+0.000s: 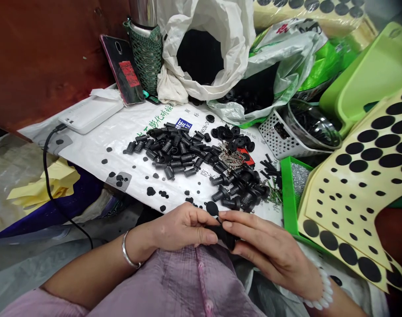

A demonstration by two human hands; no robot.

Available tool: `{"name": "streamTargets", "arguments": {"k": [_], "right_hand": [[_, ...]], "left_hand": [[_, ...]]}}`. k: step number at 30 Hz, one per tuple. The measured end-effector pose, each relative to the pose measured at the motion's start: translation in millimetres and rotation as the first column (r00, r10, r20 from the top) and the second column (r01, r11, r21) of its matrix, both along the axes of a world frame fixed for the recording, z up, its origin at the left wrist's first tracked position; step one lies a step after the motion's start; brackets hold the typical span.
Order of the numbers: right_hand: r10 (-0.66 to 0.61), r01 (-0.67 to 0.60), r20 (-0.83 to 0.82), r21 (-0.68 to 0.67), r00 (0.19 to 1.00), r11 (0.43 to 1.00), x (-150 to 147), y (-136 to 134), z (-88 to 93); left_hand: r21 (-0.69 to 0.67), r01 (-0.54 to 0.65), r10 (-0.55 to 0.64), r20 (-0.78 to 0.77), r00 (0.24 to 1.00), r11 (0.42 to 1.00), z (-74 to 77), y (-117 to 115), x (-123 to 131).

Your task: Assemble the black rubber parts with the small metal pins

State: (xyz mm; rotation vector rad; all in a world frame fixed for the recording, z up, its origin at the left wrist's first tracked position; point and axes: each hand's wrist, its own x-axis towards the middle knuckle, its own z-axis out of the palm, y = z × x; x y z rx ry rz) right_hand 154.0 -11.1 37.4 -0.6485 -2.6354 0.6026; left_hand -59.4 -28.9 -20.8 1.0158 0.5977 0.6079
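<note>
My left hand (182, 226) and my right hand (270, 248) meet over my lap at the near edge of the work surface. Between them they pinch one small black plastic part (225, 235), the fingers of both hands closed on it. A round black sticker (211, 208) lies on the sheet just above my fingertips. Beyond it, several black cylindrical parts (174, 149) lie scattered in a pile on the white woven sheet (128, 132). More of the same stand in a cluster (240, 185) nearer my right hand.
Yellow sheets of black round stickers (362, 176) lie at right beside a green tray (286, 193). At the back are a white bag of black parts (201, 57), a metal bowl (315, 125), a white basket (276, 136), a phone (123, 70) and a white power bank (88, 112).
</note>
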Motion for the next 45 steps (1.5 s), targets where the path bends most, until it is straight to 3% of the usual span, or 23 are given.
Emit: {"name": "streamTargets", "arguments": {"k": [6, 11, 15, 20, 25, 28, 32, 37, 45], "right_hand": [[0.013, -0.013, -0.004, 0.022, 1.000, 1.000, -5, 2, 3.3], [-0.007, 0.007, 0.015, 0.015, 1.000, 1.000, -5, 7, 21.1], [-0.047, 0.047, -0.013, -0.004, 0.999, 0.999, -4, 8, 24.6], [-0.064, 0.064, -0.042, -0.007, 0.997, 0.998, -9, 5, 18.1], [-0.123, 0.111, -0.123, -0.102, 0.985, 0.989, -14, 4, 13.6], [-0.106, 0.087, -0.137, -0.138, 0.985, 0.987, -13, 2, 9.9], [-0.068, 0.056, -0.131, -0.091, 0.989, 0.994, -11, 1, 0.0], [-0.136, 0.131, -0.182, -0.042, 0.974, 0.991, -12, 2, -15.5], [-0.191, 0.180, -0.255, -0.066, 0.948, 0.981, -16, 1, -26.3]], "left_hand": [[-0.064, -0.058, 0.064, 0.096, 0.993, 0.996, -10.0, 2, 1], [0.062, -0.071, 0.060, 0.161, 0.985, 0.996, -8.8, 5, -1], [0.112, -0.075, 0.060, 0.134, 0.989, 0.991, -9.1, 5, -2], [0.152, -0.104, 0.090, 0.101, 0.991, 0.983, -11.4, 3, -2], [0.198, -0.167, 0.153, 0.085, 0.985, 0.966, -12.9, 0, -3], [0.140, -0.197, 0.190, 0.063, 0.980, 0.970, -12.6, -2, -2], [0.033, -0.200, 0.200, 0.004, 0.980, 0.979, -7.5, -6, 2], [-0.059, -0.261, 0.266, 0.101, 0.959, 0.963, -5.8, -12, 8], [0.017, -0.305, 0.300, 0.138, 0.944, 0.952, -6.2, -15, 14]]}}
